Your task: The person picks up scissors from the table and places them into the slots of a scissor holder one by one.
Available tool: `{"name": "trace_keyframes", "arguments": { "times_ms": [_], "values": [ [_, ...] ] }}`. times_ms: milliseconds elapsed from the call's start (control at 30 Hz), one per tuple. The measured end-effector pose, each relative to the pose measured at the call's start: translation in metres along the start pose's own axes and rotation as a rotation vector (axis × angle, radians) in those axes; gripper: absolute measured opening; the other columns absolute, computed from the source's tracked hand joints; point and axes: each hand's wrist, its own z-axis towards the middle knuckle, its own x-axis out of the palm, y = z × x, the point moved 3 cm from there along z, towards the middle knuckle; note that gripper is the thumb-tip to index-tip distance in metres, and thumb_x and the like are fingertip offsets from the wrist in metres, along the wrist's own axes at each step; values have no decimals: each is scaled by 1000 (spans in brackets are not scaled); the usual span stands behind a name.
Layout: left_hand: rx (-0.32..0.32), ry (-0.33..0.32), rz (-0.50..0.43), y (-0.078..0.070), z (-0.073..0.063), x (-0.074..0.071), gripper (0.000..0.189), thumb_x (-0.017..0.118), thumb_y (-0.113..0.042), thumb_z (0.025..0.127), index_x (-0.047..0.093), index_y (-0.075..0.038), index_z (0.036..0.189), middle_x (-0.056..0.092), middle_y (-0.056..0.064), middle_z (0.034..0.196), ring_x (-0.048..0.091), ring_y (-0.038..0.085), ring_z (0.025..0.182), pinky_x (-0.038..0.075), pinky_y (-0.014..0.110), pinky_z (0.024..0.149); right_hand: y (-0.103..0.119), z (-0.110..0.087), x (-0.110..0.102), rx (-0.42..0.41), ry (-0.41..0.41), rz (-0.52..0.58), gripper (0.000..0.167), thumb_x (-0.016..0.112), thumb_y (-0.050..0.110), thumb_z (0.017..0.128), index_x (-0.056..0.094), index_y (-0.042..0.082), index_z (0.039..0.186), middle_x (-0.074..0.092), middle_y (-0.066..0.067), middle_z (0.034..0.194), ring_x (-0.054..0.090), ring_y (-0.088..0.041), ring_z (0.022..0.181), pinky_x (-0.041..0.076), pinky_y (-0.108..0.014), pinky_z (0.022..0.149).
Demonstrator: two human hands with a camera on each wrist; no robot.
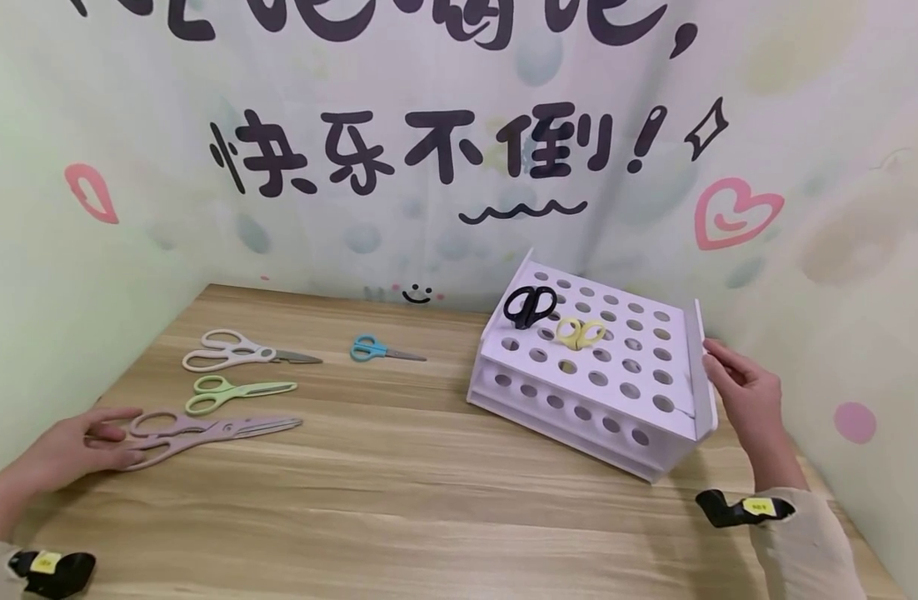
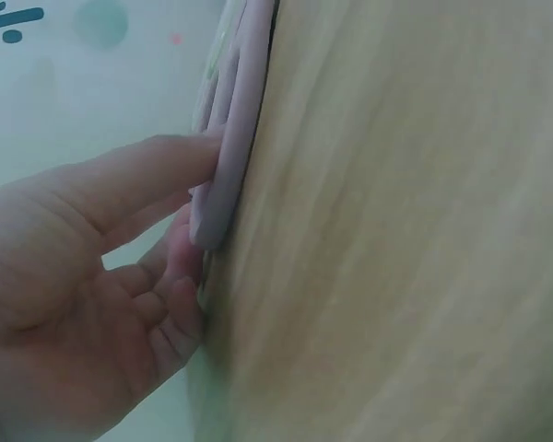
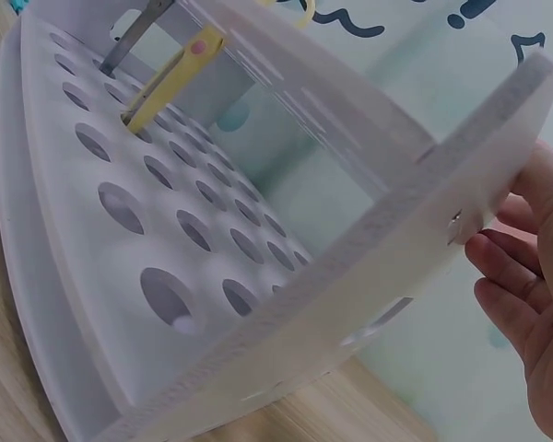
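Pink scissors (image 1: 222, 429) lay on the worktop (image 1: 399, 500) near its left edge, handles toward that edge, blades pointing right. Fingers of the left hand (image 1: 65, 452) were closed on the handle loops, thumb against the nearer one. Just behind were green scissors (image 1: 240, 391), and the two pairs lay so near that whether they touched could not be told. White scissors (image 1: 262, 356) rested farther back, and blue scissors (image 1: 381, 351) lay toward the back edge, between the white pair and the rack, their tips pointing at it.

On the worktop's right half the white perforated rack (image 1: 575, 385) sat askew, one front corner turned toward the near edge. Black scissors (image 1: 530, 307) and yellow scissors (image 1: 578, 337) stood in its holes, blades down. The right hand (image 1: 751, 400) touched the outside of its right side panel (image 1: 699, 375), fingers loosely bent and slightly apart. Between the pink blades and the rack ran a broad stretch of wood, reaching to the near edge. A printed wall hanging (image 1: 421, 242) bounded the back edge.
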Motion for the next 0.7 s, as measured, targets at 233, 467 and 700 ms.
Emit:
{"name": "trace_keyframes", "arguments": {
  "times_ms": [233,467,700],
  "values": [
    [10,47,19,0,0,-2,55,73,-20,79,50,-26,128,55,14,93,47,1,76,43,20,61,1,1,2,5,14,53,31,62,3,86,64,7,117,62,22,98,57,6,83,44,-5,68],
    [16,-37,7,0,-2,1,42,73,-21,78,57,-40,113,52,1,84,43,-2,71,38,21,58,0,1,1,13,-8,46,31,62,3,86,64,5,116,61,22,98,57,6,84,43,-5,68],
    [-10,-45,16,3,-2,2,37,72,-26,79,62,-28,115,56,4,88,45,-4,72,39,22,58,-2,-1,1,24,-11,64,31,63,4,85,64,5,117,62,22,98,57,6,84,43,-5,68]
  ]
}}
